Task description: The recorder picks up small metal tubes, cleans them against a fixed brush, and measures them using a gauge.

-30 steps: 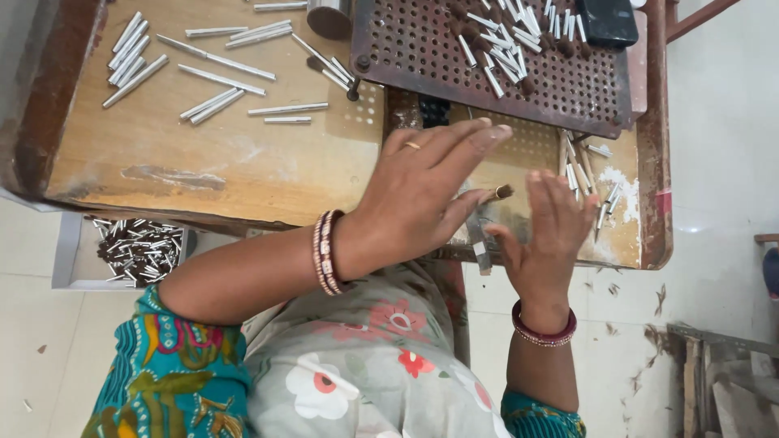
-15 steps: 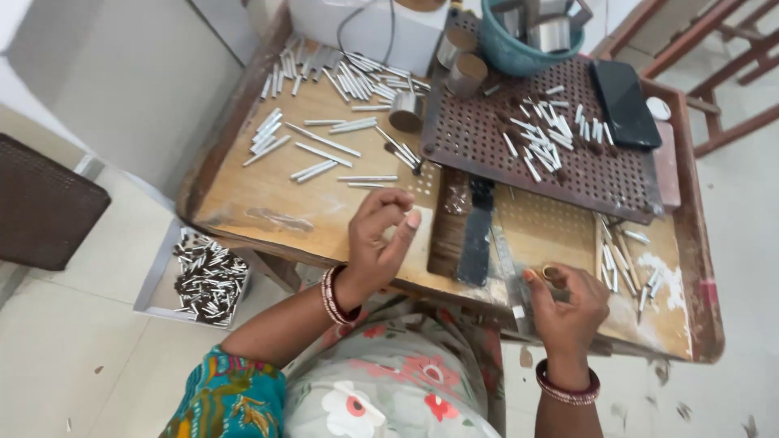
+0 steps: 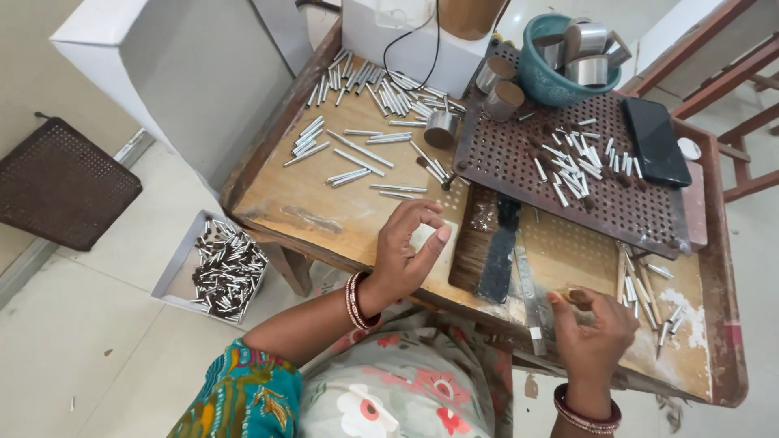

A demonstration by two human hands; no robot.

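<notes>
Wooden bench (image 3: 324, 203): strewn with silver tubes (image 3: 357, 154)
Left hand (image 3: 410, 251): fingers curled loosely, gripping nothing, hovering over the front edge
Right hand (image 3: 592, 324): pinching a small brown piece (image 3: 578, 296) at the fingertips, near the bench's front right
Perforated board (image 3: 519, 154): behind, carrying more tubes

Two hands, one perforated metal plate (image 3: 519, 154), one teal bowl (image 3: 535, 77), one black phone (image 3: 656, 142), one floor tray (image 3: 174, 264), and dozens of loose metal tubes (image 3: 361, 150).

Your wooden table (image 3: 324, 207) carries: loose silver tubes (image 3: 361, 154), perforated brown tray (image 3: 519, 158), teal bowl (image 3: 540, 81), black brush (image 3: 497, 255).
</notes>
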